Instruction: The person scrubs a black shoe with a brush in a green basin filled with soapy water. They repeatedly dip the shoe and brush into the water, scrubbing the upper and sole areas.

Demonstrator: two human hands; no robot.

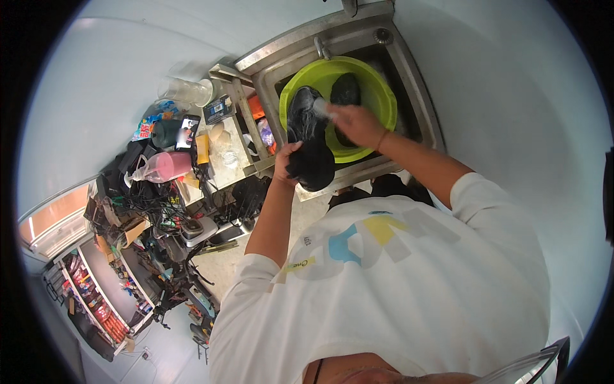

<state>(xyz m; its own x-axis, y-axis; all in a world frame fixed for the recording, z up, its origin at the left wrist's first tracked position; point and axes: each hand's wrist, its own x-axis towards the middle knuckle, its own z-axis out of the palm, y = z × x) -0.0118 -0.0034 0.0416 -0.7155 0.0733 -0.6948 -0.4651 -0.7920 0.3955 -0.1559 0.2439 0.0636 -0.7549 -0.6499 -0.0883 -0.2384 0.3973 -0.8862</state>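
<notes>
My left hand (286, 165) grips a wet black shoe (307, 125) by its near end and holds it over the left rim of a lime-green basin (387, 105). Whitish suds streak the far part of this shoe. Closed round a small white scrubbing brush (320, 107), my right hand (359, 125) presses it to the shoe's right side. Motion blurs the brush, so its bristles do not show. A second black shoe (346, 91) lies inside the basin, partly behind my right hand.
The basin stands in a steel sink (422, 109) below a faucet (322, 48). On the left, a cluttered counter (236, 168) bears a phone (187, 132), a pink spray bottle (170, 166) and a clear jar (190, 91). Tangled cables and tools crowd beyond it.
</notes>
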